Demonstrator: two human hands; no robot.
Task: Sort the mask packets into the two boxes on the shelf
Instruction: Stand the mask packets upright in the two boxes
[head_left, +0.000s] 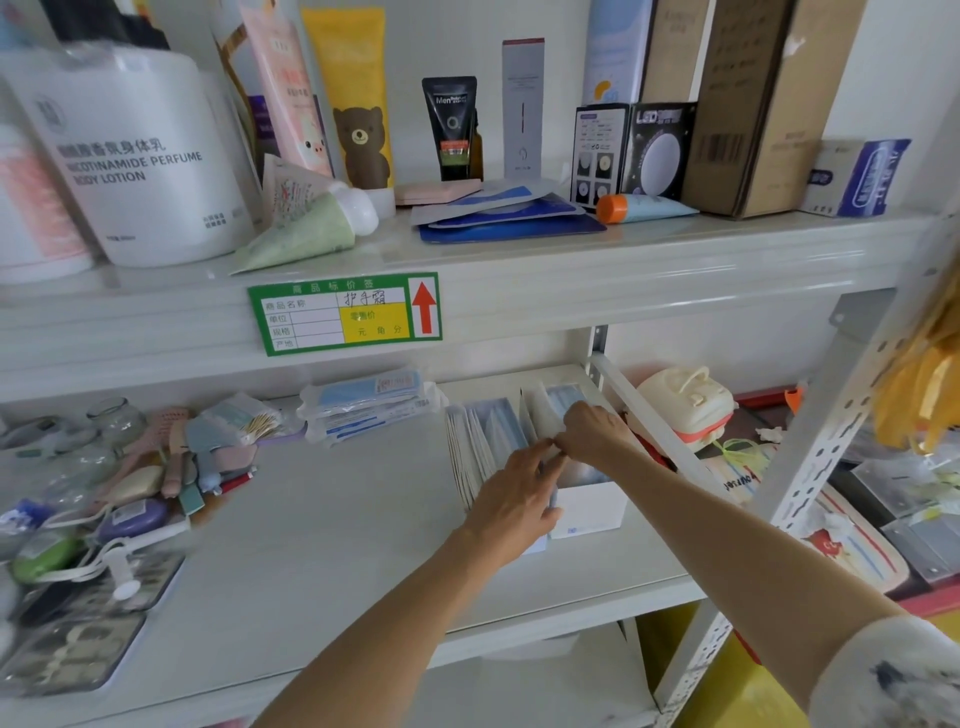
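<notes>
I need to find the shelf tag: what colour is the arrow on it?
Red, on white, pointing up, on the green-bordered tag; head view shows it.

The white shelf (332, 519) carries two boxes (587, 506) at 3 o'clock. Stacked mask packets (363, 405) lie at 12 o'clock. Combs and soaps (156, 483) clutter 9 o'clock.

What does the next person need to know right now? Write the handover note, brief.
Left hand: on the packets standing in the left box, fingers spread; grip unclear.
Right hand: at the right box, fingertips pinching the packets there.
Both boxes sit side by side on the lower shelf, each already holding upright packets.
Left to sort: a stack of mask packets lying at the back of the shelf, left of the boxes.
</notes>
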